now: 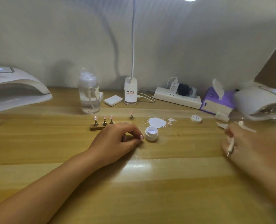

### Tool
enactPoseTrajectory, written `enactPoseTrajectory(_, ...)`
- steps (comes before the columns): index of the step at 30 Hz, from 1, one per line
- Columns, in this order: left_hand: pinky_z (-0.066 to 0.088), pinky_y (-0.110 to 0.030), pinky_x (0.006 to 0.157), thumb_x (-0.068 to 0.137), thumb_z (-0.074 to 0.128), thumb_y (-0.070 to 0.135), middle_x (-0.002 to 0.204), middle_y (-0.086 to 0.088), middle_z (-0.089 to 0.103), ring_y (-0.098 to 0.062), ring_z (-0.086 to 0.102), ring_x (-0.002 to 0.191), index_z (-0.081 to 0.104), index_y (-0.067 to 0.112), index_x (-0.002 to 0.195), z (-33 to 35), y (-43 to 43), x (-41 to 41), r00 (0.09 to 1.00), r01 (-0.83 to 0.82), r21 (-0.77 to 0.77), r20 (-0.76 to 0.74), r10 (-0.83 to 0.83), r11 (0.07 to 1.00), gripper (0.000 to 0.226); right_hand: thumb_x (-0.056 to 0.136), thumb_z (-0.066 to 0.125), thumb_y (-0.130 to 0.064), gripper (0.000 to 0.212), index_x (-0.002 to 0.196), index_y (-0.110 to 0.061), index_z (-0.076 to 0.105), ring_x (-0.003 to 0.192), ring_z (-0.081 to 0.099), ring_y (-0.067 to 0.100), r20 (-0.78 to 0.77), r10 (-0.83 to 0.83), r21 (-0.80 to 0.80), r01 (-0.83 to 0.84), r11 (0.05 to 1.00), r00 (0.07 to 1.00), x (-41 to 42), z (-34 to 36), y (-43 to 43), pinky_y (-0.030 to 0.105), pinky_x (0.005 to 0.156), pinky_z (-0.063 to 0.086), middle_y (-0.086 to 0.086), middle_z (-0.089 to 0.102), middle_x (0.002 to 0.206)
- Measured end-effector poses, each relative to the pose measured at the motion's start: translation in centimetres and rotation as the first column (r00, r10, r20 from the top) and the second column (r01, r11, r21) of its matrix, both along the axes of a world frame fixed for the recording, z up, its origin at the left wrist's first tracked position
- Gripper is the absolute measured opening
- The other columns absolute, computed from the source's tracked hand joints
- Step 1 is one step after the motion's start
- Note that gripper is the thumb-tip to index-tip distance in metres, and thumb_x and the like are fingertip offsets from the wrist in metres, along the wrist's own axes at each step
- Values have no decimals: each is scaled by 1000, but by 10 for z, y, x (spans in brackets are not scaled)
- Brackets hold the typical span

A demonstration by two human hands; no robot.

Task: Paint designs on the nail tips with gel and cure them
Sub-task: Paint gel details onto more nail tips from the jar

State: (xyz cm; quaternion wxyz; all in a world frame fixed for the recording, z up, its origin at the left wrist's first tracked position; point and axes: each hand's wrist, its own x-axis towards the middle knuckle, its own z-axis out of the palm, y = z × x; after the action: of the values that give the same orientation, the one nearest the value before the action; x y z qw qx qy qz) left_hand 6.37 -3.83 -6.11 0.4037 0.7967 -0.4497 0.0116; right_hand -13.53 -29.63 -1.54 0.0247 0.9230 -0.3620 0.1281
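On desk (166,183), L hand (116,141) resting by pot (151,135), R hand (247,147) grips tool (230,145)

Left hand (117,139) rests loosely curled beside the gel pot (151,134); right hand (247,143) holds a white tool (230,146)

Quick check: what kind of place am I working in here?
Probably a nail-art workstation: a curing lamp on the wooden desk, nail tips on small stands, and an open gel pot.

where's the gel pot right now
In the head view the gel pot sits on the table near centre, just right of the left hand and in front of the white patch.
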Motion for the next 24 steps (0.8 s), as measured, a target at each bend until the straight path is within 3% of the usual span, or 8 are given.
enactPoseTrajectory(5, 43, -28, 60, 83, 74, 28, 79, 22, 64, -7, 51, 57, 69, 39, 82, 1, 0, -2, 1000, -6, 11, 3, 6, 1000, 12, 94, 62, -17, 7, 99, -21, 62, 72, 57, 30, 94, 12, 17, -14, 1000, 995, -19, -24, -10, 38, 61, 44, 4, 70, 83)
enactPoseTrajectory(7, 44, -29, 61, 84, 74, 28, 80, 23, 64, -6, 52, 58, 69, 39, 83, 2, 2, -2, 1000, -14, 14, 10, 14, 1000, 12, 87, 65, -3, 22, 101, -21, 64, 71, 56, 30, 96, 32, 12, -34, 999, 995, -15, -23, -11, 37, 61, 42, 6, 72, 85)
enactPoseTrajectory(10, 40, -24, 59, 84, 73, 27, 80, 27, 63, -4, 52, 58, 69, 39, 83, 2, 3, -3, 1000, -22, 16, 13, 22, 1000, 13, 86, 70, -1, 17, 95, -15, 66, 74, 64, 36, 249, 122, 14, -130, 991, 961, -9, -16, -8, 38, 62, 44, 9, 74, 86)
enactPoseTrajectory(13, 35, -20, 58, 84, 72, 29, 80, 34, 60, -1, 53, 60, 69, 39, 83, 3, 2, -3, 999, -34, 20, 13, 34, 999, 10, 85, 75, -7, 12, 92, -12, 68, 67, 63, 25, 419, 272, -2, -299, 954, 866, 9, -4, 5, 35, 62, 44, 4, 72, 80)
enactPoseTrajectory(17, 32, -15, 59, 84, 71, 31, 76, 30, 59, 11, 52, 65, 70, 37, 86, 4, 2, -5, 999, -37, 32, -4, 37, 999, 6, 86, 77, -9, 11, 92, -8, 68, 71, 71, 23, 528, 492, -80, -536, 840, 692, 64, 28, 46, 34, 65, 53, 3, 73, 80)
enactPoseTrajectory(22, 36, -18, 68, 86, 65, 39, 82, 27, 58, 12, 49, 73, 65, 39, 89, 5, 0, -6, 997, -65, 98, -27, 68, 993, 3, 94, 65, -10, 13, 103, -14, 74, 86, 75, 21, 511, 727, -186, -767, 614, 458, 170, 87, 118, 42, 79, 58, 0, 79, 94)
enactPoseTrajectory(24, 41, -21, 74, 86, 63, 42, 83, 27, 56, 6, 51, 77, 64, 41, 92, 5, 0, -6, 997, -78, 126, 0, 79, 989, 6, 94, 58, -8, 23, 106, -18, 74, 95, 74, 23, 486, 769, -198, -804, 561, 416, 214, 102, 149, 40, 83, 56, -2, 79, 98)
